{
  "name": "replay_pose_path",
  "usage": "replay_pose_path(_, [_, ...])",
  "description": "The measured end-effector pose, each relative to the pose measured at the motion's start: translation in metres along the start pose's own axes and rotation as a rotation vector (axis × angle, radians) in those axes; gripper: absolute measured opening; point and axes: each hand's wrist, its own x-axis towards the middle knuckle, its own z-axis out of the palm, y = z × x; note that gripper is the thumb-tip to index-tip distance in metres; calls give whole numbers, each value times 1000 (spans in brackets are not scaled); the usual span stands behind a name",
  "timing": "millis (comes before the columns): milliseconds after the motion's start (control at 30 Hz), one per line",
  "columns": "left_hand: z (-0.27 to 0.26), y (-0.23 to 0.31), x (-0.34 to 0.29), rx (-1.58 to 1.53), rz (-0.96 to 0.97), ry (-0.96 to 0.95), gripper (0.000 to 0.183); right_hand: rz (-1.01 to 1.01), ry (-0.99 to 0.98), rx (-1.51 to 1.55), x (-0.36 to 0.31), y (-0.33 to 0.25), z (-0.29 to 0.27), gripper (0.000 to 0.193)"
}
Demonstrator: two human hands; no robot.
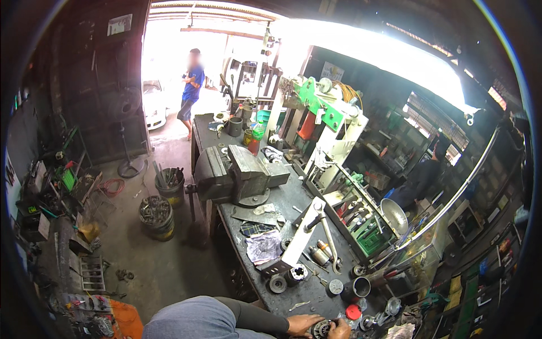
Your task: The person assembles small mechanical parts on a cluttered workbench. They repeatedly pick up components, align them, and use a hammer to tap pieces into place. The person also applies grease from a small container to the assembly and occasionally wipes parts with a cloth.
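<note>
At the lower edge, my left hand point(301, 324) and my right hand point(340, 329) are closed on either side of a round metal part point(321, 327) with a slotted or toothed face, low over the workbench point(274, 305). Its underside is hidden. Right beside my right hand lies a red round cap point(353, 312). A dark cylindrical cup point(357, 288) stands beyond it. Farther off on the bench are a dark metal ring point(277, 283), a light notched ring point(297, 273) and a small round tin point(335, 287).
A large bench vise point(237, 175) sits midway along the bench. A white press-like stand with a lever point(305, 234) rises nearer me. Scrap-filled buckets point(156, 217) stand on the floor at left. A person in blue point(193, 82) is by the bright doorway.
</note>
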Motion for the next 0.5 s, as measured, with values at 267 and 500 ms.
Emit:
replay_pose_path(267, [-39,27,-1,-12,-110,-26,99,-15,161,16,-6,16,9,31])
replay_pose_path(500, [-42,36,6,-46,-136,-122,102,4,139,182,-4,-7,-20,18])
